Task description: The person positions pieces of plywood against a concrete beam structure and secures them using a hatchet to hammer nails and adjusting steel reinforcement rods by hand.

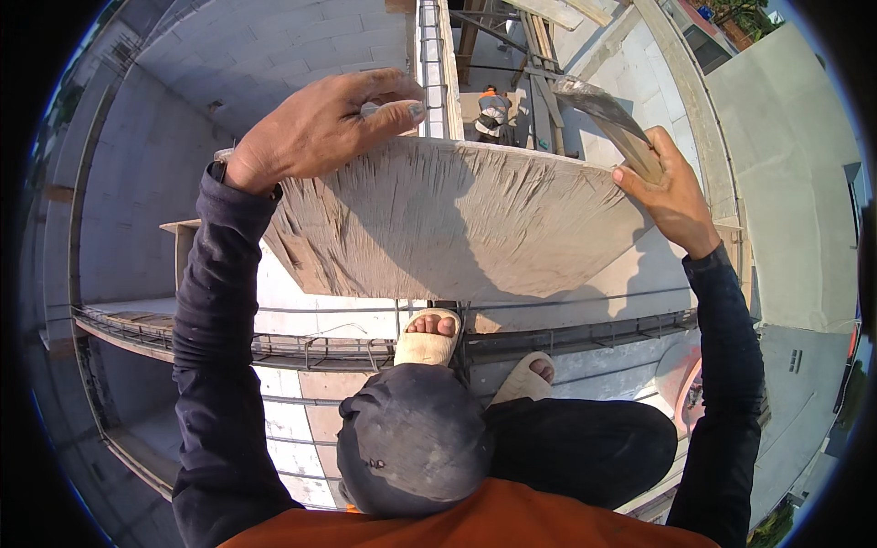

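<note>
My left hand [333,126] reaches over the upper edge of a weathered plywood panel [475,219]. Its thumb and fingers are bent with a gap between them, and nothing shows in that gap. The panel stands across in front of me, its face splintered and streaked with shadow. At its upper right corner my right hand [671,192] is closed round a wooden-handled tool [607,114]. The tool's dark grey far end points up and left over the panel's edge; its exact kind is unclear.
Below the panel run steel reinforcement bars [311,352], with my sandalled feet [429,338] beside them. Far below, a person in an orange vest [493,110] bends near planks [544,82]. Pale block walls [283,46] drop away left. A pinkish bucket [687,393] is at the right.
</note>
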A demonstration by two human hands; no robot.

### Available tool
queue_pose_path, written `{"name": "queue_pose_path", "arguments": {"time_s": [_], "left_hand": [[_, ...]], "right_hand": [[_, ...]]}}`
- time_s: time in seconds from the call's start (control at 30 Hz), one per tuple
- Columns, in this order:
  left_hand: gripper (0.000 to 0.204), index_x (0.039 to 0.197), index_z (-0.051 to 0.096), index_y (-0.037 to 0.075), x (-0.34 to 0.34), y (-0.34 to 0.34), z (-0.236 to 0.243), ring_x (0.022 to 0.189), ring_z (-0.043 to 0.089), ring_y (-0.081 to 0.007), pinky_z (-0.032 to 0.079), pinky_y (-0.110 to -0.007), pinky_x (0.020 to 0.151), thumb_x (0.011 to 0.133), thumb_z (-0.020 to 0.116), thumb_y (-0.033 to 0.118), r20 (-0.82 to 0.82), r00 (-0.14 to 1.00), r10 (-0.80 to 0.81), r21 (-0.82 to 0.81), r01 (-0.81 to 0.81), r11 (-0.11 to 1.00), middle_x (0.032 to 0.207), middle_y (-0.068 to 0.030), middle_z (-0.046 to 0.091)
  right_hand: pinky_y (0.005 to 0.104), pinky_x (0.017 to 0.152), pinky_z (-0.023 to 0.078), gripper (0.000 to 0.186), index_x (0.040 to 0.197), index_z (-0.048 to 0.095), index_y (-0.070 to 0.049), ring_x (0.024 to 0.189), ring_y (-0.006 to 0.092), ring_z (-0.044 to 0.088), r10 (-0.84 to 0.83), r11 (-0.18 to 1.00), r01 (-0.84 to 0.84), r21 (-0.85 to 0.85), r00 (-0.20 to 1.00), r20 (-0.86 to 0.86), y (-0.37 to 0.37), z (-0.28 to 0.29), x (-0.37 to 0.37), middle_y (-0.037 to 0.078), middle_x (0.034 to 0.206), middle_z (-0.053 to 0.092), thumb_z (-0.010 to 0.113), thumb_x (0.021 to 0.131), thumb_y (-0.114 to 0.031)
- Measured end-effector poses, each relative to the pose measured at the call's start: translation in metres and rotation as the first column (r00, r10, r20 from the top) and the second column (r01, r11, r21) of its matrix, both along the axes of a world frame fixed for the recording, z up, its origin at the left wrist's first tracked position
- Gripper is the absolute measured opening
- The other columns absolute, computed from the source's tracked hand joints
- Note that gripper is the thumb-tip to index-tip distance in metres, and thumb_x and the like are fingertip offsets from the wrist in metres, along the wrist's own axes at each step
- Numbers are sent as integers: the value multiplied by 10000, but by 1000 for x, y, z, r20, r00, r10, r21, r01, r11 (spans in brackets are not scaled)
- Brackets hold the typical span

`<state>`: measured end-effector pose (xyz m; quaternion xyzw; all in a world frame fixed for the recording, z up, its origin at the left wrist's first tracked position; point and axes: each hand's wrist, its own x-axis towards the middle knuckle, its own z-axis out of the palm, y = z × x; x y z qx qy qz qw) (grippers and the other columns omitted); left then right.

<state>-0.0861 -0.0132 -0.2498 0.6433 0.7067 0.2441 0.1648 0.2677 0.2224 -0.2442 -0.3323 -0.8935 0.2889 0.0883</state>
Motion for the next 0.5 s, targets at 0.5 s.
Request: {"name": "queue_pose_path", "arguments": {"time_s": [0.5], "left_hand": [[667, 963, 794, -29, -5, -30, -14, 641, 703, -349, 563, -430, 649, 1016, 561, 594, -248, 968, -25, 68, 43, 997, 733, -187, 719]], "right_hand": [[230, 469, 456, 593, 1201, 560, 0, 494, 73, 536, -78, 815, -45, -577, 979, -187, -96, 44, -16, 13, 662, 525, 645, 1014, -556]]}}
